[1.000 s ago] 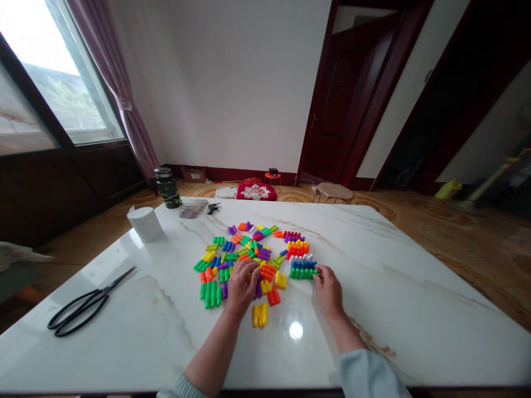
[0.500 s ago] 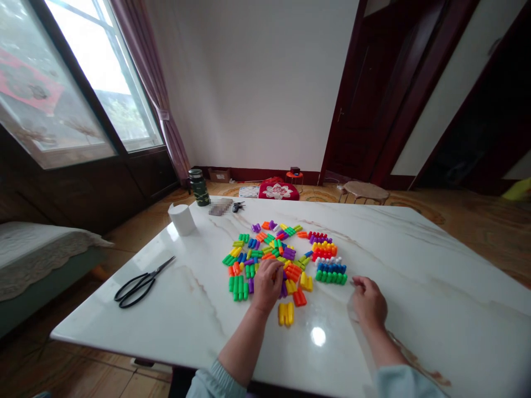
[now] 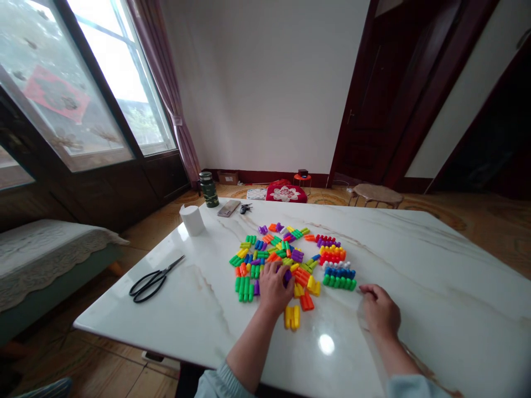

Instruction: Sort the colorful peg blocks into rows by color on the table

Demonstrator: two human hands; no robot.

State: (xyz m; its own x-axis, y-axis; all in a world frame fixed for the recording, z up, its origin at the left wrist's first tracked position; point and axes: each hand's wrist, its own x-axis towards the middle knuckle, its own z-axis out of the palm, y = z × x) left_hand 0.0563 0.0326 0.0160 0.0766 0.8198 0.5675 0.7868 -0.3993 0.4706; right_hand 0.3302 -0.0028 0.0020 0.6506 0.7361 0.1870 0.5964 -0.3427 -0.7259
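Observation:
My left hand reaches into a loose pile of colourful plastic building blocks. Its fingers curl around a purple block, which shows between thumb and forefinger. Resting on the tabletop at the right, my right hand has its fingers curled in, with no block visible in them. Just beyond its fingertips lies a green row of joined blocks. Blue, white, red, orange and purple rows are lined up behind that one. A yellow block lies nearest to me, close to an orange block.
Black-handled scissors lie on the left of the white marble-patterned table. Farther back stand a paper roll and a dark green bottle, beside a phone and keys. A round stool is beyond the table.
My left hand has spread its fingers somewhat around the purple block. My right hand stays by the green row. The whole view has shifted, so the scene sits farther right.

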